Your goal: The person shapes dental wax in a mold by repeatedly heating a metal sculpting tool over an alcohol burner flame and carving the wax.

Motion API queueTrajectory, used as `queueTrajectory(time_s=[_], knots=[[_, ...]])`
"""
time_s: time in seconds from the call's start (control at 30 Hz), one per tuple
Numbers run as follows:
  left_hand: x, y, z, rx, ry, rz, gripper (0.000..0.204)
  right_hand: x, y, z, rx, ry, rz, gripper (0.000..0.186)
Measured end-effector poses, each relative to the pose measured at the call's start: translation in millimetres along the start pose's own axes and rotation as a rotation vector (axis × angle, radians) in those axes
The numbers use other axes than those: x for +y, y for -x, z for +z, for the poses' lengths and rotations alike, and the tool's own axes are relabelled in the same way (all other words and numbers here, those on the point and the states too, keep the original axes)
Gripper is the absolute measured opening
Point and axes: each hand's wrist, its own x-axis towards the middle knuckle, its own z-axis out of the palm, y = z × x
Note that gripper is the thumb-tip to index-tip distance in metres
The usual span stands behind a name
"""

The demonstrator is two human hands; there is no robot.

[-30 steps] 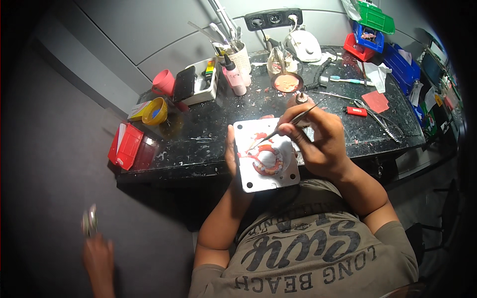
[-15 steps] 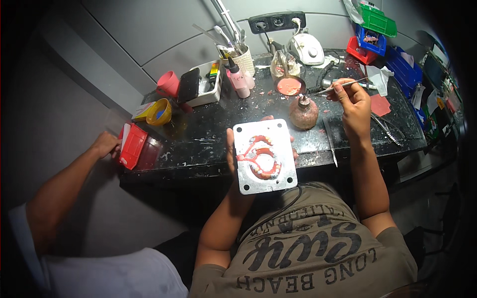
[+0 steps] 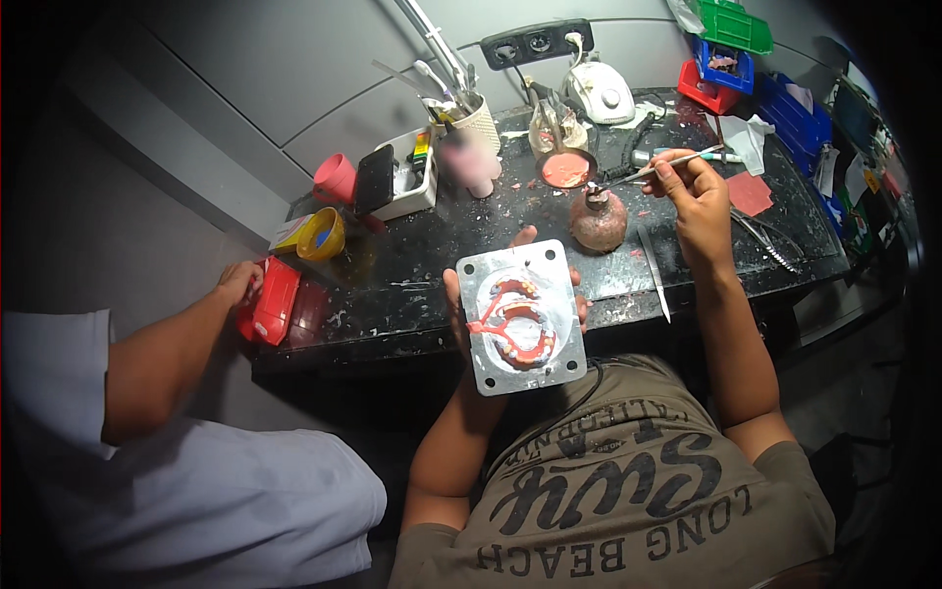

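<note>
A square metal flask plate (image 3: 567,351) lies face up on my left hand (image 3: 452,296), whose fingers curl round its sides. Two horseshoe rows of artificial teeth in red wax (image 3: 517,355), joined by red strands, sit in white material inside it. My right hand (image 3: 692,201) pinches a thin metal instrument (image 3: 633,179), its tip at the top of a round spirit lamp (image 3: 599,228) on the black bench (image 3: 392,285). Whether that tip touches the lamp I cannot tell. Beside the lamp are a round pan of pink wax (image 3: 565,171) and a knife (image 3: 654,275).
At left, a co-worker's hand (image 3: 235,282) is at a red container (image 3: 277,304). Behind stand cups (image 3: 332,177), a white tray (image 3: 422,187), a tool holder (image 3: 481,120) and a white device (image 3: 599,96). Bins (image 3: 726,34), pliers (image 3: 770,245) and a pink sheet (image 3: 748,193) are at right.
My right hand has moved from over the plate to the back right, instrument tip at the lamp. The co-worker's hand has risen from the lower left to the red container; their body has come into view.
</note>
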Motion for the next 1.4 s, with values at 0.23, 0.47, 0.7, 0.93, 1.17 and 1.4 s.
queueTrajectory(time_s=[0.23,0.47,0.7,0.93,1.17,1.4], knots=[[6,2,-4,0.039,-0.039,-0.037,0.098,-1,0,2,0.024,-0.014,0.001,0.011],[5,2,-3,0.019,0.007,-0.029,0.1,-1,-1,1,0.042,-0.011,0.007,0.011],[5,2,-4,0.02,0.026,-0.019,0.1,-2,0,2,0.066,-0.008,0.01,0.012],[5,1,-1,0.078,0.027,-0.032,0.101,0,-1,-1,0.049,0.007,0.01,0.012],[6,-2,-4,0.047,0.039,-0.069,0.102,0,-1,-2,0.045,0.029,-0.008,0.012],[12,-6,-10,0.112,0.008,-0.175,0.106,3,-1,-2,0.053,0.023,-0.041,0.013]])
